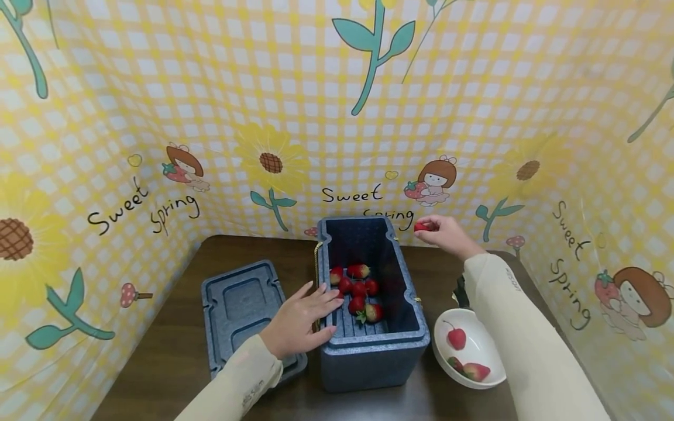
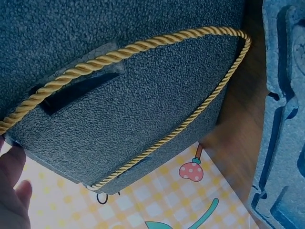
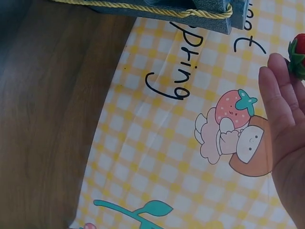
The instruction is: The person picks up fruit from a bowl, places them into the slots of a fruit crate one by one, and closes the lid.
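Note:
My right hand [image 1: 444, 237] pinches a red strawberry [image 1: 420, 227] in its fingertips, held up just beyond the right side of a dark blue-grey foam box [image 1: 368, 365]. Green leaves show on that strawberry in the right wrist view. Several strawberries [image 1: 358, 287] lie on the ribbed floor of the box. With fingers spread and extended, my left hand [image 1: 297, 321] rests over the box's left rim. At the right stands a white bowl [image 1: 480, 342] holding a red fruit with a thin stem [image 1: 456, 338] and strawberries [image 1: 476, 372].
Left of the box lies its foam lid [image 1: 247, 301] on the brown wooden table [image 1: 168, 327]. A gold rope handle [image 2: 157, 45] hangs along the box's side. Partly behind the right sleeve is a small dark object [image 1: 461, 291]. Yellow checked cloth [image 1: 316, 117] surrounds the table.

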Action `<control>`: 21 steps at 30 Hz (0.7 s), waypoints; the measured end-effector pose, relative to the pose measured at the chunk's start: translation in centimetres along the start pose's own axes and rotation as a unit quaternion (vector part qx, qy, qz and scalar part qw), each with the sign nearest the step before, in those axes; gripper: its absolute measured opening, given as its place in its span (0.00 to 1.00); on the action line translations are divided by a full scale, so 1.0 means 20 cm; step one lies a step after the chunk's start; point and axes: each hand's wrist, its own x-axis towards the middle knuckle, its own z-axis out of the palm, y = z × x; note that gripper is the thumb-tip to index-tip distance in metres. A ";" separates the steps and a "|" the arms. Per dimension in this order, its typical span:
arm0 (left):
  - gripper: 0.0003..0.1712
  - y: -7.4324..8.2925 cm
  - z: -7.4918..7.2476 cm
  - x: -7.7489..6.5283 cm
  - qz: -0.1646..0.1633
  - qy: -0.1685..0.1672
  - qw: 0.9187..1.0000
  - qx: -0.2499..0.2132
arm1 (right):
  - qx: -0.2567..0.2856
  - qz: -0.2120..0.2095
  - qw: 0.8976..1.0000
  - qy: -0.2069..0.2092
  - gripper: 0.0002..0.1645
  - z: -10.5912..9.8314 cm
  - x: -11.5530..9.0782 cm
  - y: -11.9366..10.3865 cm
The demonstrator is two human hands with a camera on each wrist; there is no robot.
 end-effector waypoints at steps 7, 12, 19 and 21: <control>0.27 0.00 -0.01 0.01 0.019 0.010 1.000 0.009 | 0.016 0.021 1.000 -0.010 0.22 0.04 0.07 -0.02; 0.28 0.00 -0.02 0.01 0.001 -0.005 1.000 0.003 | 0.041 0.030 0.999 -0.010 0.22 0.07 0.10 -0.05; 0.28 0.00 -0.02 0.00 0.002 -0.012 1.000 0.004 | 0.068 0.039 0.997 -0.011 0.22 0.13 0.13 -0.08; 0.28 0.00 -0.02 0.00 0.001 -0.015 1.000 0.002 | 0.080 0.040 0.996 -0.011 0.22 0.15 0.14 -0.08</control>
